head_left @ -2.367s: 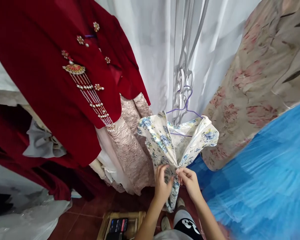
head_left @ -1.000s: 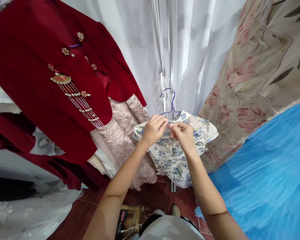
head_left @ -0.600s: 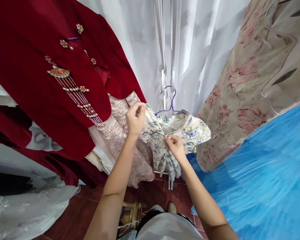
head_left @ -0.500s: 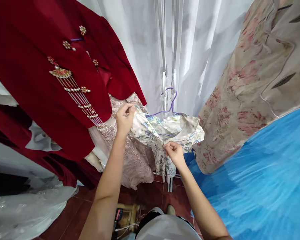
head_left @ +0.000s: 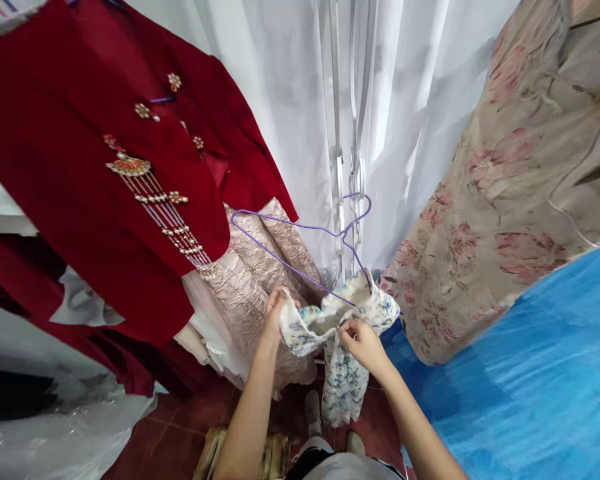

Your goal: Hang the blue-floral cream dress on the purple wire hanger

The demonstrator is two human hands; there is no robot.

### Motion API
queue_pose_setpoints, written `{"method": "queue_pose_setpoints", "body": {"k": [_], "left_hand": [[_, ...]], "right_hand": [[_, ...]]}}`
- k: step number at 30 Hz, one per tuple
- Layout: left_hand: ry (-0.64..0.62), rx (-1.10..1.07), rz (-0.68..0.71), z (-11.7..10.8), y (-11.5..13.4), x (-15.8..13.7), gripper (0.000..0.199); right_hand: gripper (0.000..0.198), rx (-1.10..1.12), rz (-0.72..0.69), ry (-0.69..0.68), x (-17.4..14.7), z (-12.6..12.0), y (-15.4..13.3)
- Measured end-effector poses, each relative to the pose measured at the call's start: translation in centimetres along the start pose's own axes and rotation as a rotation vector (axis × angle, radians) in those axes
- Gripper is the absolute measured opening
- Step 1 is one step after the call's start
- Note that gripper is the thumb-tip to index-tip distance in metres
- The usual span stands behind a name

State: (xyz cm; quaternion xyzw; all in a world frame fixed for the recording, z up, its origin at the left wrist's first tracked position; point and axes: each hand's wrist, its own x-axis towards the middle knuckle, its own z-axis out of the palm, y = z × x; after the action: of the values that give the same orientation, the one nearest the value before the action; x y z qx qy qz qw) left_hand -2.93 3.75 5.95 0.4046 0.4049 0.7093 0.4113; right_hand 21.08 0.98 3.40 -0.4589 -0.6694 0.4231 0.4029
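Hanger (head_left: 343, 233) juts bare above my left hand (head_left: 276, 310) now — that shoulder of the floral garment (head_left: 347, 383) has just come off it, so it's half freed. From here I've cloth pinched there and in my right hand (head_left: 363, 343); the rest hangs below.

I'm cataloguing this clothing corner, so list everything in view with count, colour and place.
Floral garment: one, white and blue, in both hands
Hanger: one, purple, centre, one end inside that garment
Jacket: one, red, left
Beaded ornament: one, multicoloured, on jacket
Brocade cloth: one, pale pink, below jacket
Flower-print cloth: one, beige and pink, right
Tulle: blue, lower right
Curtain: white, behind
Poles: several, white, before curtain
Other fabrics: count unclear, white, dark red, black, far left
Floor: red, bottom
Shoes: two, beige, on floor
Left hand: one, bare, garment's edge
Right hand: one, bare, garment's front
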Motion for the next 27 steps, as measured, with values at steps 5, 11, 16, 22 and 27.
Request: {"method": "queue_pose_setpoints", "body": {"k": [5,11,16,22,27], "left_hand": [[-0.618,0.564,0.057,6.2,0.9,-4.5,0.027],[-0.943,0.276,-0.254,8.7,-0.3,-4.9,0.046],[-1.126,0.425,-0.376,5.2,-2.0,-3.8,0.049],[-0.791,0.579,-0.034,0.6,1.5,-2.5,0.045],[-0.59,0.273,0.167,-0.8,4.6,-2.9,0.027]], "right_hand": [[0.051,0.064,-0.154,-0.062,-2.0,-1.1,-0.4],[0.019,0.23,-0.068,0.08,-4.4,-3.5,-2.4],[0.004,-0.121,-0.31,0.693,-7.1,-10.6,-2.4],[0.008,-0.269,-0.386,0.878,-7.5,-14.6,-0.5],[0.007,-0.201,-0.446,0.789,-5.4,-13.9,0.7]]}}
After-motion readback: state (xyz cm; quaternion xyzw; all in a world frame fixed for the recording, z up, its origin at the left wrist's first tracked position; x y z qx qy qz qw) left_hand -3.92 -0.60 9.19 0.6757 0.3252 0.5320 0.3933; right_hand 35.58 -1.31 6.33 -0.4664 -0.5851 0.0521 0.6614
